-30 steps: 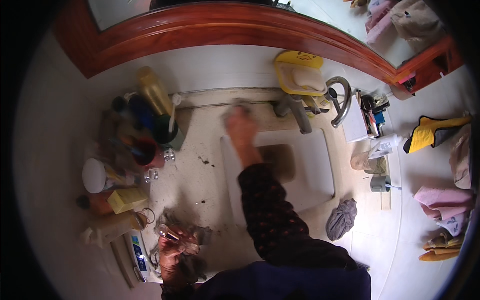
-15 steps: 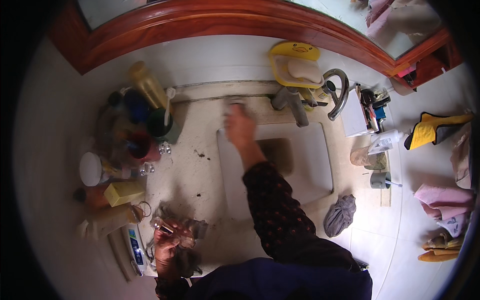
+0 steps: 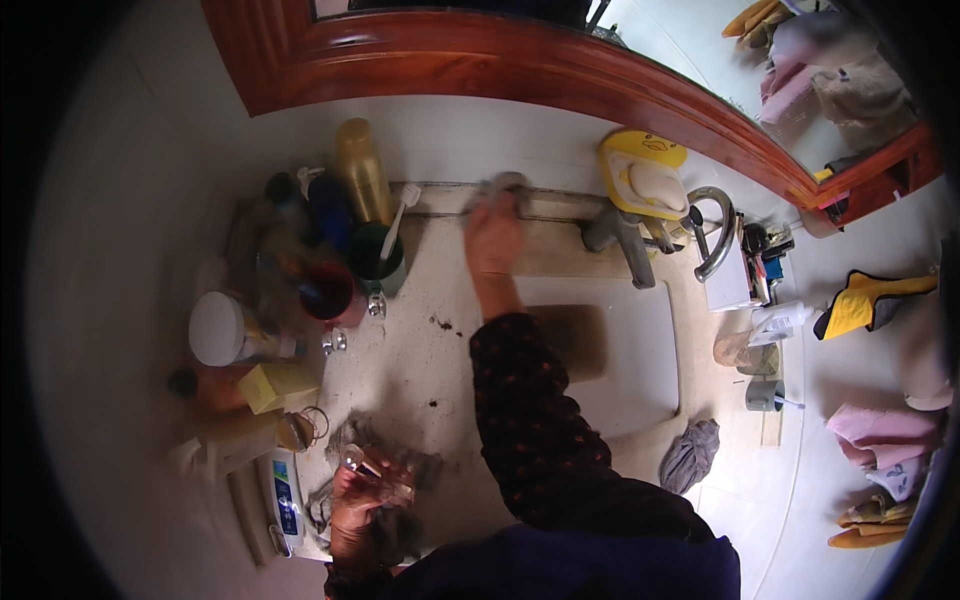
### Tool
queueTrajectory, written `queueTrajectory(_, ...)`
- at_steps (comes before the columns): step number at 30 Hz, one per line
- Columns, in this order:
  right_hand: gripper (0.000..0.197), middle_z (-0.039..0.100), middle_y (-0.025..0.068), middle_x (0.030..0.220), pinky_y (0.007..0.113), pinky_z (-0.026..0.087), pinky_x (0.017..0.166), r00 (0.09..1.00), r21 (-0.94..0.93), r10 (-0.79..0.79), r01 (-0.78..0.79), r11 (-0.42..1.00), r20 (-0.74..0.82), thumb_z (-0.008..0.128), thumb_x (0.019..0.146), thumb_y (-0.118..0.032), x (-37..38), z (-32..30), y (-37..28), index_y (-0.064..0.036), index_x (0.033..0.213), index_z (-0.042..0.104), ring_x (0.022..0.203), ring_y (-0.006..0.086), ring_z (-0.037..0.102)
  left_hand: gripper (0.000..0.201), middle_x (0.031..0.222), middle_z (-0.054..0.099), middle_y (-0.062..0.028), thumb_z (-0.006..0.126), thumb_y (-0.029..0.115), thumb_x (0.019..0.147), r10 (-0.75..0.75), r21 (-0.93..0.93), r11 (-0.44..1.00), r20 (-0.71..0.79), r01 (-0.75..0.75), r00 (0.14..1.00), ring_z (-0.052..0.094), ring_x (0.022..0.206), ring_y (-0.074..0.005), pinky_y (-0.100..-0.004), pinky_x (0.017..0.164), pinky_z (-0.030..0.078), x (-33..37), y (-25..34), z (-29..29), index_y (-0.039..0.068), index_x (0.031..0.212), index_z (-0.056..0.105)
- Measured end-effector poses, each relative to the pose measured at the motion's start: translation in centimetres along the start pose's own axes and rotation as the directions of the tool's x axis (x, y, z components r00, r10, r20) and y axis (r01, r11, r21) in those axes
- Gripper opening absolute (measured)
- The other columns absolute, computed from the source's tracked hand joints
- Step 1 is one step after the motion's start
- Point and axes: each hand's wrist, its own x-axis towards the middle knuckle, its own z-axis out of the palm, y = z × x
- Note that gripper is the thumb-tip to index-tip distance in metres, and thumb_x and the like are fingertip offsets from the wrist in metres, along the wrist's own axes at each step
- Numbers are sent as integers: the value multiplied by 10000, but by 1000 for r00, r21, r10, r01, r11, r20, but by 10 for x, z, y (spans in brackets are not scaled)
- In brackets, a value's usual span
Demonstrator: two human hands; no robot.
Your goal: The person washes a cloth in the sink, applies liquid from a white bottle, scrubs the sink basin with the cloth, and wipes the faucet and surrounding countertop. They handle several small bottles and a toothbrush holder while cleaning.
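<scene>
The right hand presses a grey cloth at the far edge of the counter, hemmed by a green cup of brushes on the left and the tap on the right. Bottles and jars crowd the left side. The speckled counter between that clutter and the sink basin lies open. The left hand rests on a rag at the near edge, boxed in by a tube on its left.

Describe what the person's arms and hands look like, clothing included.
The right arm wears a long, loose dark sleeve with a small reddish dot pattern, ending at the wrist. Both the right hand and left hand are bare, without gloves. The left sleeve is barely visible.
</scene>
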Motion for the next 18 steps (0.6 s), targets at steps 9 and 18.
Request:
queueTrajectory(9,207,656,182,913,458,537,642,987,135,-149,139,981,63,575,857,-144,22,-58,48,-57,1041,611,755,360,656,438,934,622,-122,755,14,639,69,-14,998,23,-69,997,647,900,-297,-460,832,544,3,1,0,13,1042,583)
queueTrajectory(18,105,630,171,808,484,502,578,971,251,-204,168,953,125,599,836,-109,-7,-1,-18,-75,934,578,664,391,625,407,963,637,-151,760,24,675,4,-8,1000,26,-4,1000,636,941,-303,-456,867,530,7,7,7,8,1042,585)
